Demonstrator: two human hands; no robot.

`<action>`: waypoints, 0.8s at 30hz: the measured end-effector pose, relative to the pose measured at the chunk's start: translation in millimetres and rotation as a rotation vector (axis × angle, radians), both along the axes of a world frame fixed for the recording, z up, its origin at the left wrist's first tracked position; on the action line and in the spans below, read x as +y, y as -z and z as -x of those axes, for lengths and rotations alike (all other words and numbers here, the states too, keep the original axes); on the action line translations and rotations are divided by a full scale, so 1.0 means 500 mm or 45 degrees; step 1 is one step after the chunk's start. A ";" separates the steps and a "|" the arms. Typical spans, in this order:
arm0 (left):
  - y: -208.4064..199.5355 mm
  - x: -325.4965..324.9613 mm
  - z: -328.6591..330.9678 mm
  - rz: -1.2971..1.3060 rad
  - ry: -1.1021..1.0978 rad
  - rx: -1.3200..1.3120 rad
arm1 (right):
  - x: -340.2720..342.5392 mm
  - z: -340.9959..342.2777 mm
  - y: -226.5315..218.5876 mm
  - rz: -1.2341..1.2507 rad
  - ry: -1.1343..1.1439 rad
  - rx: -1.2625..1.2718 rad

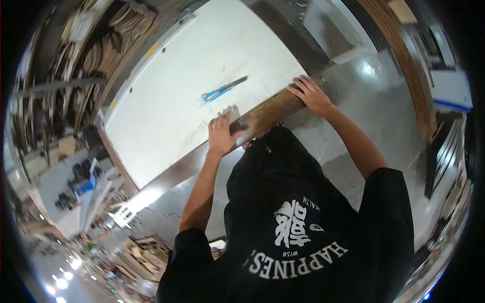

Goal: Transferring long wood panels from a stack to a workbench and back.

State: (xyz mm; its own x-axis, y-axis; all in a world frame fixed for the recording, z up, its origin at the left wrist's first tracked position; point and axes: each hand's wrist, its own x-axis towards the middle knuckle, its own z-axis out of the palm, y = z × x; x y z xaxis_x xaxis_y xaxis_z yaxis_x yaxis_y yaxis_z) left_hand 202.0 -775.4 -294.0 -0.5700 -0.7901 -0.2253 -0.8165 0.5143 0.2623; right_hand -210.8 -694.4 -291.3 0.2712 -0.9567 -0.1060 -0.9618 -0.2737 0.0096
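A brown wooden board (273,112) with a worn surface lies along the near edge of the white tabletop (172,111). My left hand (221,135) is at its left end, fingers stretched onto the tabletop and thumb out over the wood; it looks slightly blurred. At the other end, by the table's corner, my right hand (313,97) has its fingers bent over the board's end. The underside of that grip is hidden. Beyond the board a blue utility knife (216,94) lies on the white surface, touched by neither hand.
A metal rail (146,58) with yellow marks runs down the table's left side. Racks of wood offcuts (103,53) stand past it. More scrap wood (144,260) is heaped at lower left. A pale panel (338,33) and stacked brown boards (409,65) stand at the right.
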 end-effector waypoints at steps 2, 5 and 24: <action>-0.013 0.067 -0.047 -0.089 -0.007 0.016 | -0.022 0.008 -0.014 -0.125 -0.034 -0.105; -0.011 0.103 -0.106 -0.004 -0.086 -0.022 | -0.046 -0.012 -0.031 -0.468 0.055 -0.123; -0.005 0.104 -0.144 0.019 -0.176 -0.033 | 0.041 -0.042 0.100 0.021 1.019 -0.580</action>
